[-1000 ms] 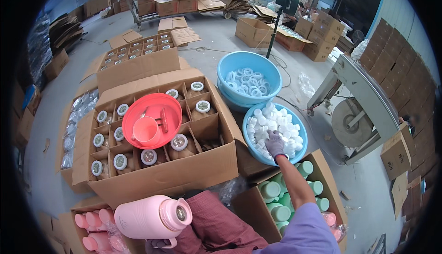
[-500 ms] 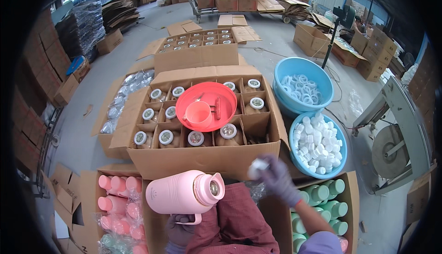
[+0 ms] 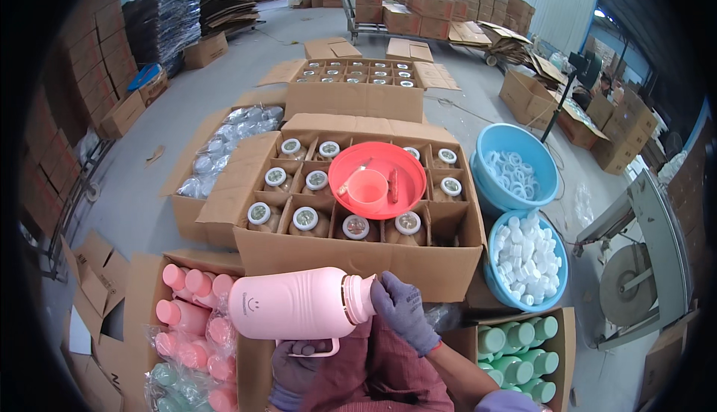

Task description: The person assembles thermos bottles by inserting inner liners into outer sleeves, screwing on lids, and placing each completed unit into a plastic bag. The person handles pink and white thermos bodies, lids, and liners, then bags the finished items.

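A pink vacuum jug [image 3: 291, 302] lies on its side across my lap, its mouth pointing right. My left hand [image 3: 297, 367], in a grey glove, is closed round the handle beneath the jug. Gloved as well, my right hand [image 3: 405, 309] is pressed against the jug's mouth with its fingers curled in. The white stopper it carried a moment ago is hidden behind the fingers and the rim. Just ahead stands a divided carton [image 3: 358, 261] of jug bodies with white-ringed necks. A red tray [image 3: 413, 201] rests on top, holding a pink cup [image 3: 367, 190] and small tools.
To the right, one blue basin [image 3: 556, 177] holds translucent rings and another blue basin [image 3: 489, 278] holds white stoppers. Pink-lidded jugs [image 3: 196, 315] fill a carton at left; green-lidded jugs [image 3: 515, 371] fill one at right. A metal machine [image 3: 635, 263] stands far right.
My right hand has moved left and down from near the stopper basin to the jug's mouth, bringing a white stopper. The jug has turned slightly, and the view has shifted left.
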### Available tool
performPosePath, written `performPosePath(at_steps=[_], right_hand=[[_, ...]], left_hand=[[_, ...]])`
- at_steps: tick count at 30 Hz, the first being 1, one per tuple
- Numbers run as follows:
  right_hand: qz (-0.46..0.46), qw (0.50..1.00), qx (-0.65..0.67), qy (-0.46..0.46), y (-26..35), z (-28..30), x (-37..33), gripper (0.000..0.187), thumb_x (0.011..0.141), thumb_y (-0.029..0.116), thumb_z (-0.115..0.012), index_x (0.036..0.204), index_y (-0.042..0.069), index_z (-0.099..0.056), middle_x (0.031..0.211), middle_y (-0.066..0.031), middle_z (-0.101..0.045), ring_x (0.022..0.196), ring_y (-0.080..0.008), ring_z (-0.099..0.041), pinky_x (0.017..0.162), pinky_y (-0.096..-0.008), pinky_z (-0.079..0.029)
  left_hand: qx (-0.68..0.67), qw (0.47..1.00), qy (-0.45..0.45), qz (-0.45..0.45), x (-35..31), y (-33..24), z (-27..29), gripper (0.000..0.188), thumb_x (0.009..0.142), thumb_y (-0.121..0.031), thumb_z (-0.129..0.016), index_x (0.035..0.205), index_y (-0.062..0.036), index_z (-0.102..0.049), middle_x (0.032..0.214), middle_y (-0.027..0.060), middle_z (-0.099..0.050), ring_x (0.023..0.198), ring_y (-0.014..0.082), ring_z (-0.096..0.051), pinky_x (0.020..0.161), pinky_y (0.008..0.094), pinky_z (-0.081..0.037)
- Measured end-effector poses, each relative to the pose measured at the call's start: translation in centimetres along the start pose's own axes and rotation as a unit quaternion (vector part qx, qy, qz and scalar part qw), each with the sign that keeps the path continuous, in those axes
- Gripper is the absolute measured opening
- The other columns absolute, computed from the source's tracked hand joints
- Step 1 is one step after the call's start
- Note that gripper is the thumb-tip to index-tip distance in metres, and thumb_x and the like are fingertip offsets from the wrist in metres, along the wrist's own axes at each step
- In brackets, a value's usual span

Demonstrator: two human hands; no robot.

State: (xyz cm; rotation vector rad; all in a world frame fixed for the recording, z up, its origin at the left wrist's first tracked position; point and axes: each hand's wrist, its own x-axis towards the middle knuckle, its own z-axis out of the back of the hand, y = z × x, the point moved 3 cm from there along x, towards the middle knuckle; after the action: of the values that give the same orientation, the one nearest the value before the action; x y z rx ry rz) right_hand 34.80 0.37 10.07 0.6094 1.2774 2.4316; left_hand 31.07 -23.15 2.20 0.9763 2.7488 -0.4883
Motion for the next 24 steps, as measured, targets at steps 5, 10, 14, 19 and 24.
performPosePath(at_steps=[5,10,14,19,24], right_hand=[[0.126,0.99,0.0,0.065,-1.2,-1.6,7.5,0.025,0.092,0.027,-0.066,0.101,0.003,-0.062,0.088,-0.0138,-0.063,0.078,-0.0282,-0.061,0.072,-0.0386,-0.051],[0.137,0.955,-0.242,-0.101,-7.2,0.6,19.4,0.07,0.074,0.037,-0.081,0.132,0.008,-0.053,0.119,-0.0207,-0.058,0.107,-0.0367,-0.058,0.094,-0.048,-0.047],[0.274,0.925,-0.259,-0.049,-1.2,2.2,18.1,0.087,0.07,0.042,-0.083,0.141,0.008,-0.047,0.122,-0.0196,-0.057,0.113,-0.0367,-0.056,0.102,-0.048,-0.043],[0.497,0.775,-0.382,0.078,9.4,4.6,5.9,0.084,0.066,0.043,-0.079,0.139,0.008,-0.053,0.117,-0.0115,-0.058,0.112,-0.0291,-0.056,0.11,-0.0655,-0.032],[0.4,0.915,0.016,0.048,5.6,4.4,2.0,0.052,0.079,0.027,-0.073,0.122,0.002,-0.059,0.117,-0.0166,-0.059,0.112,-0.0344,-0.057,0.104,-0.0509,-0.041]], left_hand=[[-0.031,0.995,0.069,-0.062,1.5,-2.2,0.5,0.017,0.102,-0.012,-0.038,0.108,-0.0011,-0.05,0.078,0.0016,-0.05,0.081,0.0183,-0.059,0.101,0.0467,-0.053],[-0.036,0.987,0.132,-0.083,3.3,-2.7,-0.4,0.023,0.103,-0.014,-0.038,0.113,-0.0009,-0.053,0.083,0.003,-0.058,0.091,0.0206,-0.065,0.102,0.0494,-0.053],[-0.115,0.986,0.099,-0.064,3.5,-3.6,1.0,0.025,0.103,-0.016,-0.038,0.108,-0.0019,-0.058,0.081,0.0028,-0.059,0.089,0.0194,-0.066,0.101,0.0483,-0.053],[-0.179,0.97,0.164,0.007,2.2,-3.8,1.2,0.023,0.103,-0.016,-0.039,0.104,-0.0029,-0.058,0.086,0.0058,-0.065,0.09,0.0198,-0.067,0.098,0.0446,-0.055],[-0.035,0.998,0.034,0.037,1.2,-1.1,-2.9,0.014,0.099,-0.009,-0.04,0.091,-0.0089,-0.052,0.066,0.0006,-0.045,0.062,0.0172,-0.05,0.077,0.037,-0.054]])
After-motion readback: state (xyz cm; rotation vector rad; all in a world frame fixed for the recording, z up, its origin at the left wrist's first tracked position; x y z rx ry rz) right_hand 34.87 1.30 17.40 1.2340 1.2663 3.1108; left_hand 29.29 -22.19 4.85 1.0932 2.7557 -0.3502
